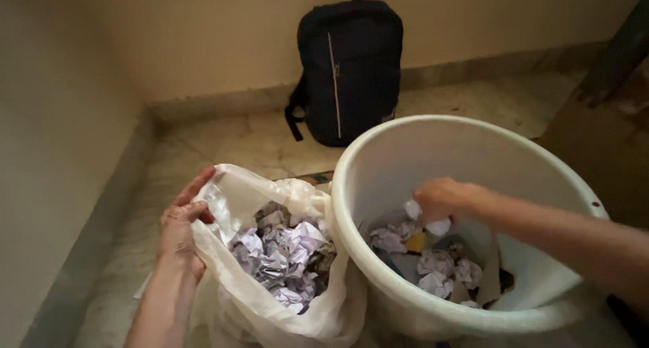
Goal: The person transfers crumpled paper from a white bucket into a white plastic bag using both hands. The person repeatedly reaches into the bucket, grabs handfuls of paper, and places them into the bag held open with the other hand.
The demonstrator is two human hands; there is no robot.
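Head view: the left hand point(181, 229) grips the rim of one translucent white plastic bag point(270, 307), fingers curled over its edge and thumb raised, holding it open. The right hand point(443, 198) reaches down into one white bucket point(378, 152), fingers pinching a crumpled paper ball point(433, 223). More crumpled paper point(439, 263) lies below those fingers in the bucket, and a heap point(280, 253) fills the bag just right of the left fingers. One dark backpack point(348, 71) leans against the wall beyond, on the stone floor point(223, 142).
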